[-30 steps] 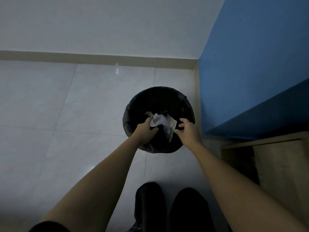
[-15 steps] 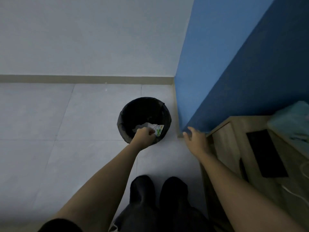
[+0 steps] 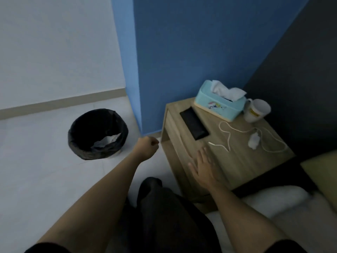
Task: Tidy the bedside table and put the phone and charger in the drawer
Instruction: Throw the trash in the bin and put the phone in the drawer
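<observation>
A wooden bedside table (image 3: 235, 161) stands at the right against the blue wall. On its top lies a black phone (image 3: 194, 124), face up near the left edge. To the right of the phone lies a white charger (image 3: 253, 141) with its loose white cable (image 3: 225, 133) curled around it. My right hand (image 3: 204, 165) rests flat and open on the table's front left corner, just below the cable's plug. My left hand (image 3: 146, 147) hangs as a loose fist over the floor between the bin and the table, holding nothing.
A black bin (image 3: 97, 134) with crumpled paper inside stands on the tiled floor at the left. At the back of the table are a turquoise tissue box (image 3: 218, 105) and a white mug (image 3: 257, 110). A bed with a pillow (image 3: 279, 196) lies at the lower right.
The crumpled paper has dropped into the bin and both hands have left it. My view has swung right to the table, and my right hand has come down onto its top.
</observation>
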